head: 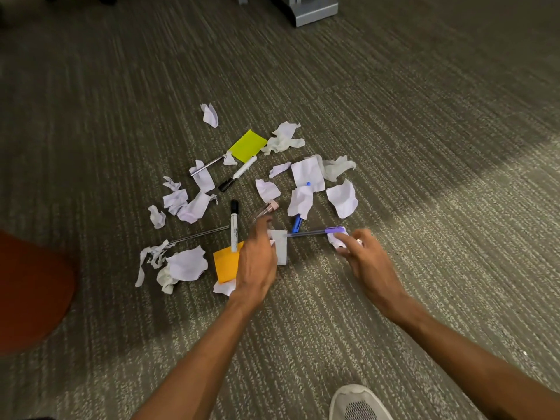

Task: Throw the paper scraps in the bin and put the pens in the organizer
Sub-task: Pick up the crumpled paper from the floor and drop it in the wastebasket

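Note:
Several white paper scraps [307,172] lie scattered on the carpet, with a yellow-green sticky note [248,145] and an orange sticky note [225,265] among them. Pens are mixed in: a white marker with a black cap [234,228], a second marker [239,172], a blue pen [298,222], a pink pen [268,208], thin grey pens [201,235] and a purple pen [315,232]. My right hand [365,257] pinches a small crumpled scrap [335,240] beside the purple pen's cap. My left hand [257,256] curls over a flat white scrap [281,250]; its grip is hidden.
A white shoe [357,403] shows at the bottom edge. A red-orange rounded object [30,289] fills the left edge. A grey metal base [315,10] stands at the top. No bin or organizer is in view. Striped carpet [424,116] surrounds the pile.

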Tool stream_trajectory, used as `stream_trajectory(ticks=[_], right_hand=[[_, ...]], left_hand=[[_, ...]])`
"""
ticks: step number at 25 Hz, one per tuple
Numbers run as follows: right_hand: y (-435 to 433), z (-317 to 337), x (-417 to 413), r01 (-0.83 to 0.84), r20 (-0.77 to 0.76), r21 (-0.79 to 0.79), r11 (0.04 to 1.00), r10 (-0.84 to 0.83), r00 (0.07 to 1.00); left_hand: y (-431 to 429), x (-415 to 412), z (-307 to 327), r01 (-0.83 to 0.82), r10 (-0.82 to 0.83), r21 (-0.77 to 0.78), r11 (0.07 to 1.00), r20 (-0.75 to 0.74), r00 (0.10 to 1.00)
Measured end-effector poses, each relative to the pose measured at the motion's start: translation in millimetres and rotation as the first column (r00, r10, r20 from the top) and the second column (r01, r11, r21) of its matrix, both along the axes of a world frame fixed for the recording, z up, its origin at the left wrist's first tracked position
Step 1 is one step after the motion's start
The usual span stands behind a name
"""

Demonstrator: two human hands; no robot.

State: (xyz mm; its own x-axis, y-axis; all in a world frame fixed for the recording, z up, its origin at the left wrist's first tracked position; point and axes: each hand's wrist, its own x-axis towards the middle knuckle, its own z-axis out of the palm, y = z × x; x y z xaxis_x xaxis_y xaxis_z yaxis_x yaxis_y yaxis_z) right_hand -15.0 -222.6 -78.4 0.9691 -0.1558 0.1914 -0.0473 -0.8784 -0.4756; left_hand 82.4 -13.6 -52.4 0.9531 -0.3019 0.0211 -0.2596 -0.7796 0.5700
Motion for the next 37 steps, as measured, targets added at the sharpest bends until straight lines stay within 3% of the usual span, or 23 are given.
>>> stream_trajectory(ticks=[2, 5, 9, 14, 16, 19, 22, 24, 26, 29, 32, 35, 37], right_hand=[[-2.4, -2.3, 8.8, 0.032, -0.036, -0.047, 0.998, -0.033, 0.999], [-9.7, -9.8, 17.1, 0.059, -0.146, -0.057, 0.997, -0.066, 0.987], [-13.4, -20.2, 20.0, -0.015, -0.18, -0.099, 0.995, -0.004, 0.984], [-13.7, -23.1, 15.9, -0.069, -0.139, -0.098, 0.993, 0.055, 0.989], [-10.4, -23.6, 10.6, -0.079, -0.106, -0.016, 0.997, 0.076, 0.991], [-3.5, -19.5, 9.5, 0.075, -0.064, 0.281, 0.957, -0.06, 0.996], [6.5, -5.3, 12.4, 0.218, -0.106, 0.627, 0.748, -0.196, 0.975], [17.5, 3.8, 15.4, 0.23, -0.134, 0.75, 0.62, -0.199, 0.971], [31.7, 9.1, 19.7, 0.189, -0.127, 0.77, 0.609, -0.144, 0.981], [57.8, 11.4, 23.3, 0.036, -0.112, 0.67, 0.741, 0.053, 0.992], [85.4, 9.6, 23.0, -0.231, -0.122, 0.409, 0.883, 0.304, 0.945], [108.3, 5.8, 23.3, -0.457, -0.15, 0.08, 0.886, 0.464, 0.873], [116.9, 2.9, 25.1, -0.534, -0.182, -0.038, 0.845, 0.52, 0.835]], left_hand=[[7.7, 10.3, -1.8, -0.026, 0.026, 0.005, 1.0, 0.003, 1.0], [17.4, 22.5, -8.8, -0.051, 0.052, 0.015, 0.999, -0.128, 0.99], [19.0, 32.5, -16.8, 0.085, -0.03, 0.204, 0.975, -0.261, 0.965], [11.6, 29.1, -25.2, 0.077, -0.055, 0.121, 0.99, -0.179, 0.982], [11.8, 26.9, -19.7, 0.001, 0.005, 0.035, 0.999, -0.187, 0.982], [16.4, 26.4, -8.3, -0.144, 0.121, -0.081, 0.986, -0.235, 0.964], [24.8, 25.1, 3.3, -0.255, 0.206, -0.188, 0.949, -0.245, 0.947], [33.8, 23.1, 9.3, -0.303, 0.248, -0.25, 0.92, -0.227, 0.942], [46.0, 17.7, 13.2, -0.341, 0.299, -0.275, 0.899, -0.182, 0.937], [71.7, 2.3, 13.5, -0.432, 0.436, -0.215, 0.876, -0.027, 0.899], [100.5, -10.1, 8.7, -0.501, 0.507, -0.1, 0.86, 0.044, 0.861], [133.2, -16.9, -3.5, -0.6, 0.599, 0.009, 0.8, 0.047, 0.8], [153.3, -21.4, -12.9, -0.637, 0.638, 0.074, 0.767, 0.012, 0.77]])
